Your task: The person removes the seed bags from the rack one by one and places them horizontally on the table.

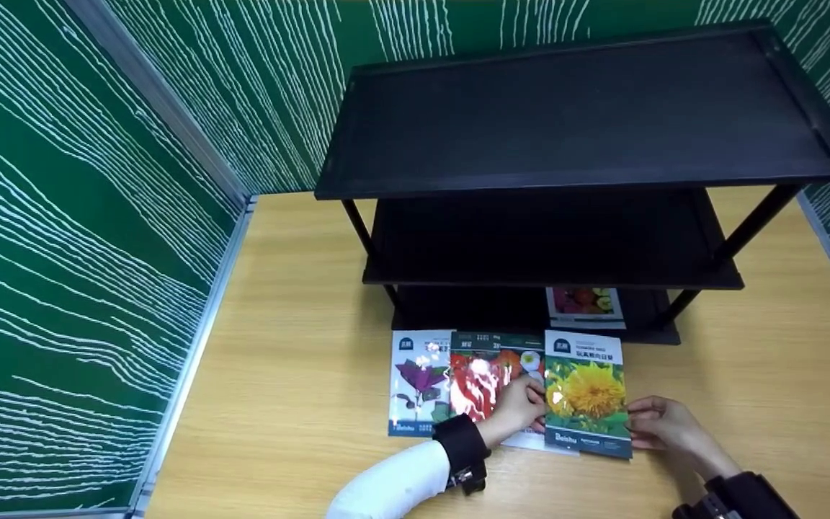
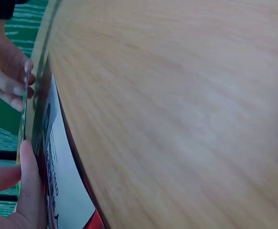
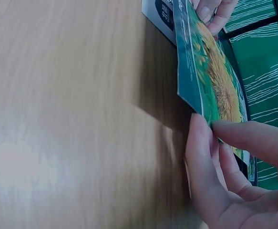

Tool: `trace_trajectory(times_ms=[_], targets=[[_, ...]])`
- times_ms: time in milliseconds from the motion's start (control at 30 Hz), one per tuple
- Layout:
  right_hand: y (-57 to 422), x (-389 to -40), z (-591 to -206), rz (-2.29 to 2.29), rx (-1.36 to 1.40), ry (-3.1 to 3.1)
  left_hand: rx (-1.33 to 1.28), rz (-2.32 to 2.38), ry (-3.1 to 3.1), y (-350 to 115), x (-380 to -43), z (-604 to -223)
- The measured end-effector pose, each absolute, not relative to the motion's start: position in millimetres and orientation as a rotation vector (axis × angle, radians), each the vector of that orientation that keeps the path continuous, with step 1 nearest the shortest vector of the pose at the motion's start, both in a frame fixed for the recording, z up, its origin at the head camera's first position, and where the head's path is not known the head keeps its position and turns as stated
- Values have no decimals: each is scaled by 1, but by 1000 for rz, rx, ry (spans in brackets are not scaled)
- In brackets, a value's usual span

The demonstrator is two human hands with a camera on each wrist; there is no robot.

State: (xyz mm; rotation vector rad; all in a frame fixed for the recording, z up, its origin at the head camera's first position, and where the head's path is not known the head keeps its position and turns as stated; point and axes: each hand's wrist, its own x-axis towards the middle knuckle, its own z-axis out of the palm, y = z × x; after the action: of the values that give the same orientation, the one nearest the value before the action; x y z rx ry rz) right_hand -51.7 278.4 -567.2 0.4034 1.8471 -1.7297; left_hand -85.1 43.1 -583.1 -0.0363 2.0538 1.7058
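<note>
A seed packet with a yellow sunflower picture (image 1: 586,393) is pinched at its right edge by my right hand (image 1: 667,429). At its left edge my left hand (image 1: 519,405) holds it between fingers and thumb. The right wrist view shows the sunflower packet (image 3: 220,78) tilted, off the table, casting a shadow. From the left wrist it appears nearly edge-on. Beside and partly under my left hand lie other flower packets: a purple one (image 1: 415,382), a red one (image 1: 471,371) and one with orange and white flowers (image 1: 510,360), overlapping one another.
A black three-tier shelf (image 1: 573,115) stands behind the packets. Another flower packet (image 1: 585,301) lies on its bottom tier (image 1: 472,306), partly hidden by the middle tier (image 1: 545,245). Green walls (image 1: 62,238) with white lines border the wooden table (image 1: 285,360).
</note>
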Motion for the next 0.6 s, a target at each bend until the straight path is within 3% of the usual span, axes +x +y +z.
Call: trace_trajectory(times_ms=[600], targets=[[277, -50, -569, -1634, 412, 1941, 54, 1569, 2192, 46, -79, -580]])
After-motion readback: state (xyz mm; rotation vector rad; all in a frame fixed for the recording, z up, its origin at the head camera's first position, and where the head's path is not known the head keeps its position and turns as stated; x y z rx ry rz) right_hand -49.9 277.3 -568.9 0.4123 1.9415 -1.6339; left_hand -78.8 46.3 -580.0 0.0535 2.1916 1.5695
